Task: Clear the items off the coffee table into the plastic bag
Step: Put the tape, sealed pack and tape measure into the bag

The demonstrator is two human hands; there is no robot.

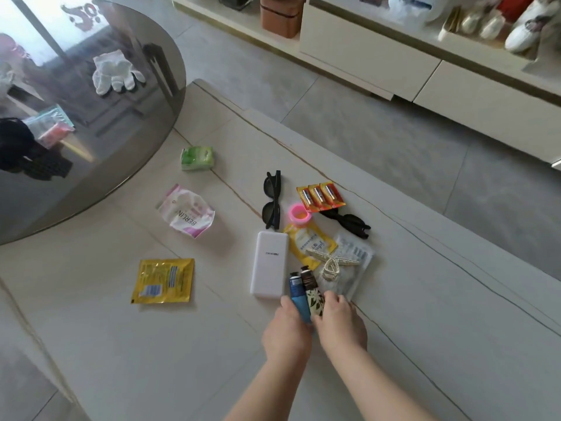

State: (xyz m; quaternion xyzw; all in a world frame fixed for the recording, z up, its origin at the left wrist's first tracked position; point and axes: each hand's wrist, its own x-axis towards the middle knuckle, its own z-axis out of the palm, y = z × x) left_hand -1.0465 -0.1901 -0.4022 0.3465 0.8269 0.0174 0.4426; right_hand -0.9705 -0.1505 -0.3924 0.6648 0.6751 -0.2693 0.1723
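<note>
Two small tubes, a blue tube [299, 299] and a leaf-patterned tube [312, 294], lie side by side on the pale desk [121, 344], beside a white power bank [269, 264]. The left hand [287, 332] grips the blue one; the right hand [341, 323] grips the patterned one. A pink-white pouch [186, 211] farther left reads "BERLIN".

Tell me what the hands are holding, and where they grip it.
Left hand grips the blue tube and right hand the patterned tube, both at the lower ends.

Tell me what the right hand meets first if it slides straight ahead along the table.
Likely the pearl-studded hair clip, lying on a clear plastic packet just beyond the right hand; depth is uncertain.
</note>
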